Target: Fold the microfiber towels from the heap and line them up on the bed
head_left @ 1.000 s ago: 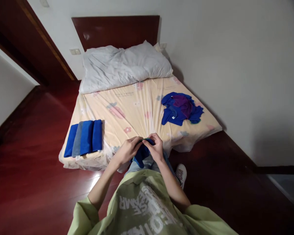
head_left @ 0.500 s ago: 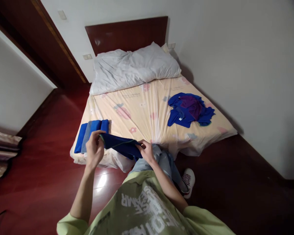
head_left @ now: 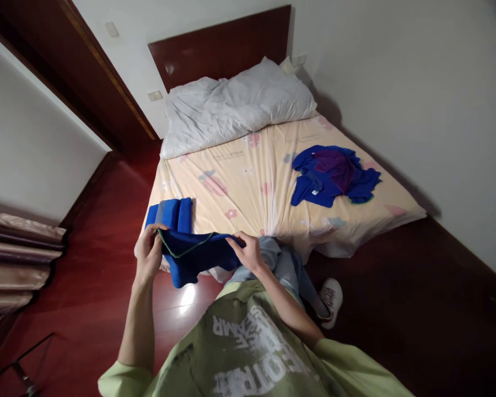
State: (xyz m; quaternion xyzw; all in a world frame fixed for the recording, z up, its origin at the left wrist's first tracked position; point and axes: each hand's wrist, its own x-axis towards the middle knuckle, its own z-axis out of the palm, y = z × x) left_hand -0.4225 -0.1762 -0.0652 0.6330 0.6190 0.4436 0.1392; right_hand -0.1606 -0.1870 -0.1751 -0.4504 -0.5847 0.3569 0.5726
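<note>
A blue cloth with green edging [head_left: 198, 253] hangs stretched between my hands, in front of the bed's near edge. My left hand [head_left: 149, 249] pinches its left corner. At its upper right corner my right hand [head_left: 248, 251] grips the fabric between thumb and fingers. Just behind the cloth, several folded blue cloths [head_left: 170, 212] lie side by side on the bed's near left corner, one with a greyish strip. To the right on the bed is a loose heap of blue cloths [head_left: 314, 187] with a purple cloth [head_left: 334, 168] on top.
The bed [head_left: 240, 182] has a yellow patterned sheet and a dark wooden headboard [head_left: 219, 47]. A white quilt or pillow [head_left: 235, 107] lies along its head end. Striped curtains [head_left: 16, 259] hang at the left, and a thin black stand [head_left: 22, 366] is on the red floor.
The cloth now hangs lower and more spread open between my hands. My left hand has moved slightly left and down. The camera view has shifted a little.
</note>
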